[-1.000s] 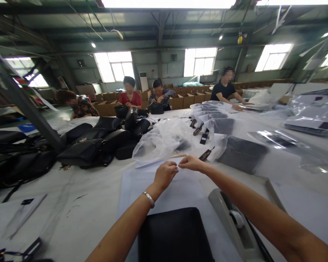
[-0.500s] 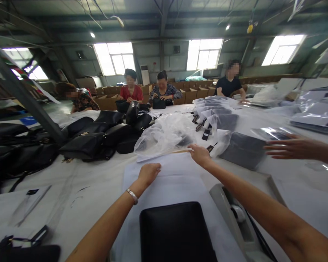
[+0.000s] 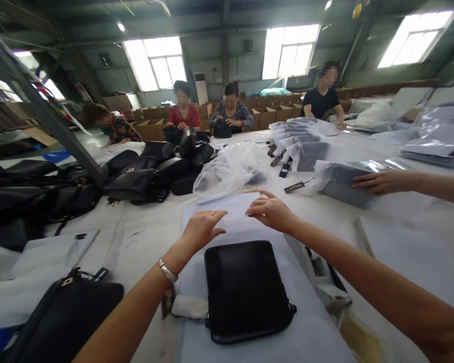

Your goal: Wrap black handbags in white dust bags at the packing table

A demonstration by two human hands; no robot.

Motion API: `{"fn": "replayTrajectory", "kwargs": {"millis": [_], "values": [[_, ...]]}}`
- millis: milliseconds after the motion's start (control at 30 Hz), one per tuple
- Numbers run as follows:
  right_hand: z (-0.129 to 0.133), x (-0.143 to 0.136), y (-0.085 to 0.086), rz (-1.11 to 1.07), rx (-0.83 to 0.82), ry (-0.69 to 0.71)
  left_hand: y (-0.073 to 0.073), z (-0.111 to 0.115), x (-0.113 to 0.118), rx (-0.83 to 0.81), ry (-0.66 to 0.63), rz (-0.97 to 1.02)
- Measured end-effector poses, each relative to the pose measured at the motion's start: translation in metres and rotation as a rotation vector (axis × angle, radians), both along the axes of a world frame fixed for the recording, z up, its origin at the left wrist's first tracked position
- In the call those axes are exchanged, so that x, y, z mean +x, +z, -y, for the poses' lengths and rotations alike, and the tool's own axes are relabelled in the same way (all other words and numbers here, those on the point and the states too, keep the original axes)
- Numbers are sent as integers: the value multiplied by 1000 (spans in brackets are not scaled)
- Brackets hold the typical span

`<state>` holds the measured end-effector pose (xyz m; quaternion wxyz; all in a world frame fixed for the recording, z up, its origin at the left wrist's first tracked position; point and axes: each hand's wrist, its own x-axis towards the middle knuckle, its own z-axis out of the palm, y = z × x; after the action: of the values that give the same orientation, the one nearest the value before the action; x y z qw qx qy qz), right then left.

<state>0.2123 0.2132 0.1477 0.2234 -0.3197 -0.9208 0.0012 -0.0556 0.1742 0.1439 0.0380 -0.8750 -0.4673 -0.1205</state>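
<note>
A black handbag [image 3: 245,292] lies flat on white paper sheets [image 3: 196,335] in front of me. On its left side are a white-wrapped part [image 3: 190,306] and a dark hang tag [image 3: 168,301], partly behind my left wrist. Beyond the bag's upper edge, my left hand [image 3: 203,227] hovers over the paper, thumb apart from the fingers, holding nothing. My right hand [image 3: 270,212] is beside it near the paper's far edge, fingers bent and spread, with nothing seen in them. Whether its fingertips touch the paper I cannot tell.
Black bags [image 3: 136,184] are piled at left, near a slanted metal post [image 3: 60,121]. Crumpled clear plastic [image 3: 230,169] lies ahead. Another person's hand [image 3: 378,182] touches a wrapped bag [image 3: 340,184] at right. Another black bag [image 3: 68,312] is at lower left. Several people sit across the table.
Both hands have come off the paper's far edge and opened somewhat. The view has shifted, showing the whole black handbag. The other person's hand has moved onto the wrapped bag.
</note>
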Motion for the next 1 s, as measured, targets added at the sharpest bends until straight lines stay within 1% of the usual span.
{"fn": "replayTrajectory", "kwargs": {"millis": [100, 200, 333, 433, 533, 600, 667, 733, 800, 867, 933, 1000], "values": [[38, 12, -3, -17, 15, 11, -1, 36, -12, 5, 52, -40], [80, 21, -13, -81, 18, 9, -6, 81, -15, 54, 18, -20], [134, 27, -37, -160, -4, 22, -20, 137, -12, 141, -111, 52], [167, 30, -59, -176, -20, 18, -37, 163, -13, 177, -127, 53], [187, 32, -77, -155, -15, 2, -55, 179, -15, 181, -120, 46], [194, 33, -86, -133, 4, -4, -61, 185, -16, 182, -125, 40], [196, 35, -91, -119, 34, -4, -60, 189, -14, 169, -121, 35], [196, 36, -94, -111, 59, 1, -53, 192, -9, 137, -110, 38], [195, 37, -97, -111, 73, 9, -44, 191, 0, 109, -94, 56], [195, 37, -100, -120, 77, 11, -39, 188, 13, 96, -88, 75], [196, 37, -101, -126, 67, 3, -41, 184, 26, 71, -91, 86], [202, 38, -102, -122, 45, -16, -51, 184, 36, 21, -100, 70]]}}
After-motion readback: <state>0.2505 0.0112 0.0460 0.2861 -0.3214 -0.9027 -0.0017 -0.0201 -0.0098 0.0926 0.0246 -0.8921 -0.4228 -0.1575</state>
